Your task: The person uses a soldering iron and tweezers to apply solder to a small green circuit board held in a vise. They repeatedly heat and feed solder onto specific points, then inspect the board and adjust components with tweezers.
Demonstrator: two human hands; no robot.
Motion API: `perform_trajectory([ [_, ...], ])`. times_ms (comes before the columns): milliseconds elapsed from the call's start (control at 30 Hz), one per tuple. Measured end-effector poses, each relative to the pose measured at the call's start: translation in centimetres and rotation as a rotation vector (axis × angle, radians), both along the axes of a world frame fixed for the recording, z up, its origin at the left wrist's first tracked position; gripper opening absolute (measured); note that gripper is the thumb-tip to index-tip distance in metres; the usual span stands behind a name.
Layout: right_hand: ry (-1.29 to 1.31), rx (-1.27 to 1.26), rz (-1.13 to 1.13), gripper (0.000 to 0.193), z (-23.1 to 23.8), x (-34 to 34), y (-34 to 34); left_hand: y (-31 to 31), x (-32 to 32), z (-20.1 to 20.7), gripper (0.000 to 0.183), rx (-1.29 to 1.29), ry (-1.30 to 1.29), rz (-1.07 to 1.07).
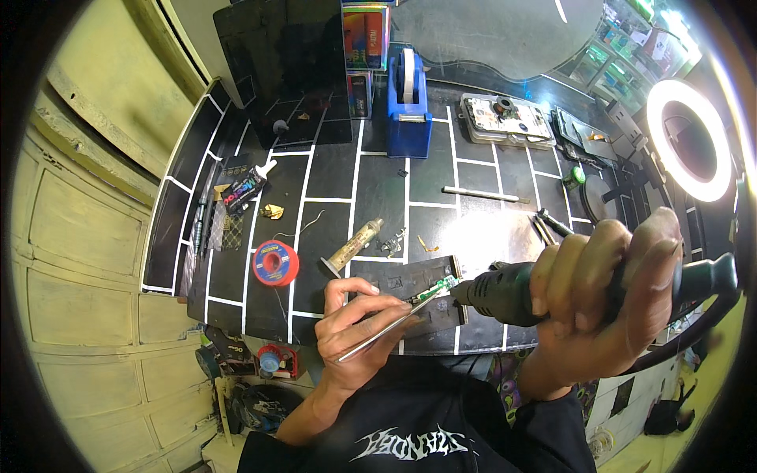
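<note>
A lit ring light [690, 140] at the upper right throws hard white light over the black table [378, 189], leaving a pale glare patch on its glossy top near the far edge. The lamp itself burns out to pure white. Fisheye distortion bends the table's white grid lines toward a black circular rim. The nearest hand [603, 299] looks slightly soft, possibly from motion.

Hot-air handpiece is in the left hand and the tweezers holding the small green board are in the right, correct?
Not quite: the hands are swapped. The head view shows the right hand gripping the black hot-air handpiece, while the left hand holds the tweezers, whose tips meet the small green board at the handpiece's nozzle.
</note>
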State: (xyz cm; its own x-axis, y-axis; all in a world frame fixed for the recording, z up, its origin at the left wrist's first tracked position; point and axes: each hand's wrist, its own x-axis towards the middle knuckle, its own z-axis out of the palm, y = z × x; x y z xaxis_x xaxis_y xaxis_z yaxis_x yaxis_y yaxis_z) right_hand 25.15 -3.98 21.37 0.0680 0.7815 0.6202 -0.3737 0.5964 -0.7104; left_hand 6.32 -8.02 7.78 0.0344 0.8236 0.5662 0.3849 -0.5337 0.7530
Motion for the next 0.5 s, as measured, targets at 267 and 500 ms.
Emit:
perform_trajectory([
  [267, -0.089, 0.023, -0.161, 0.028, -0.2, -0.8, -1.4, 0.1, 0.0, 0.2, 0.019, 0.01, -0.003, 0.003],
  [500, -0.059, -0.029, -0.182, 0.028, 0.2, -0.7, -2.0, -0.2, -0.1, 0.5, 0.019, 0.016, 0.005, 0.009],
])
